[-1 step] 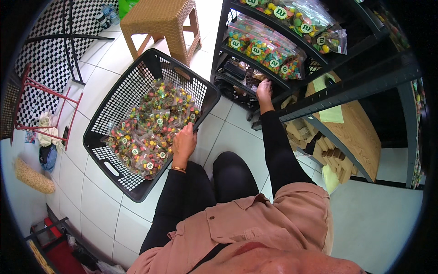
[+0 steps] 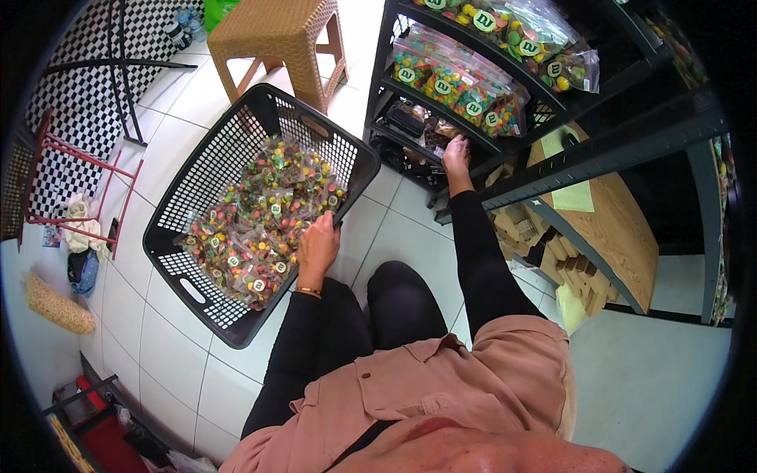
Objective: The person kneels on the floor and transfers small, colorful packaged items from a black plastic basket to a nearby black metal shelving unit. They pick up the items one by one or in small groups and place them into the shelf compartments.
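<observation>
A black plastic basket (image 2: 206,162) with perforated walls stands on the floor to my left. Inside it lies a pile of small clear bags of colourful sweets (image 2: 272,209) with round white labels. My left hand (image 2: 318,248) is closed over the basket's near right rim, with the fingertips curled partly out of sight. Stretched out to the right, my right hand (image 2: 456,158) grips the edge of the black shelf rack (image 2: 430,104) at its low level. Some of its fingers are hard to make out. Dark items (image 2: 406,120) lie on that level beside the hand.
Higher shelves carry rows of bagged sweets (image 2: 461,87). Beyond the basket is a tan woven-pattern stool (image 2: 272,35). A red metal frame (image 2: 75,185) stands at the left. At the right are a wooden board (image 2: 611,229) and stacked cardboard pieces (image 2: 572,272).
</observation>
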The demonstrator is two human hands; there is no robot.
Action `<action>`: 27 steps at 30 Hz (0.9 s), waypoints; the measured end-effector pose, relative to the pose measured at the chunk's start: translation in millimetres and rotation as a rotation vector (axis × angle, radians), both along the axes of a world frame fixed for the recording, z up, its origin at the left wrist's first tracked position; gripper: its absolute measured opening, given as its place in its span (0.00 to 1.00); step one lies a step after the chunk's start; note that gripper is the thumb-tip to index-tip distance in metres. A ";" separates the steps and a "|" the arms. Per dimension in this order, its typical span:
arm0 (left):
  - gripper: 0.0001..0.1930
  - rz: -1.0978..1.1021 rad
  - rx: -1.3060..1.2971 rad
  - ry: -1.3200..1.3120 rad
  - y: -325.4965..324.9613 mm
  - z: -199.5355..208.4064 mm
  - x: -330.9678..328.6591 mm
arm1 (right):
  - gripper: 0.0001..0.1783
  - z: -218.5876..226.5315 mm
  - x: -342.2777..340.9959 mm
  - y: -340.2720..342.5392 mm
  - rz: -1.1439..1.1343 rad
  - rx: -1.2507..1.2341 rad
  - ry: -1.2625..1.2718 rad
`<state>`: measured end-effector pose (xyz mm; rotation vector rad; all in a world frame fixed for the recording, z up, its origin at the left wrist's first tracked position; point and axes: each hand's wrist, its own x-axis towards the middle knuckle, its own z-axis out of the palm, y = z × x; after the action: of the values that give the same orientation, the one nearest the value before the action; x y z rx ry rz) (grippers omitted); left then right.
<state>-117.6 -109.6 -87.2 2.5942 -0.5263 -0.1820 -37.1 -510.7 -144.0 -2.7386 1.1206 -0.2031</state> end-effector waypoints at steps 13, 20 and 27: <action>0.10 0.001 0.005 0.012 0.4 7.8 -3.0 | 0.25 28.4 -19.1 28.3 0.087 0.034 0.082; 0.13 0.012 0.032 0.024 2.4 -3.2 -2.1 | 0.28 19.2 -58.3 65.9 0.300 -0.285 -0.283; 0.12 -0.001 0.006 0.001 1.3 -0.1 -2.2 | 0.32 -36.2 -168.2 154.5 0.595 0.073 -0.166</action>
<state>-119.8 -108.3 -87.3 2.5997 -0.5281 -0.1851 -205.4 -356.2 -180.2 -2.7803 0.2408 -0.2864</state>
